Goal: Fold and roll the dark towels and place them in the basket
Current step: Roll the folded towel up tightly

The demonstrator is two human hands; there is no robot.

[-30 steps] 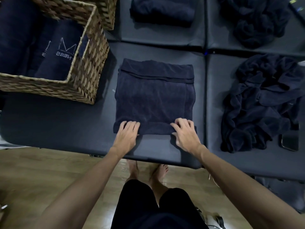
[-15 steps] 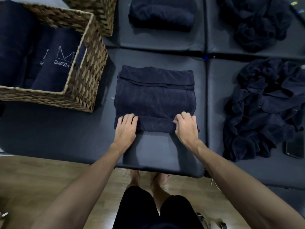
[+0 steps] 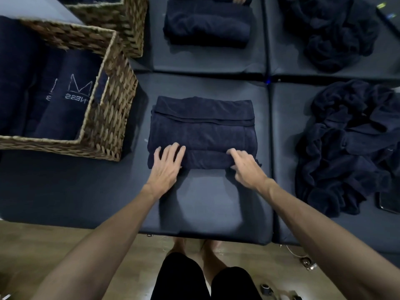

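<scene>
Dark padded bench (image 3: 86,191) carries everything. Wicker basket (image 3: 108,118) at left, rolled dark towels (image 3: 60,100) inside, one with pale lettering. Loose towel pile (image 3: 350,148) at right, another heap (image 3: 333,33) far right, folded stack (image 3: 207,24) at far centre. Folded towel (image 3: 203,128) at centre, near edge rolled up. Left hand (image 3: 166,167) lies flat on the roll's left end, fingers straight. Right hand (image 3: 246,165) on the right end, fingers curled over the roll. Hands apart.
</scene>
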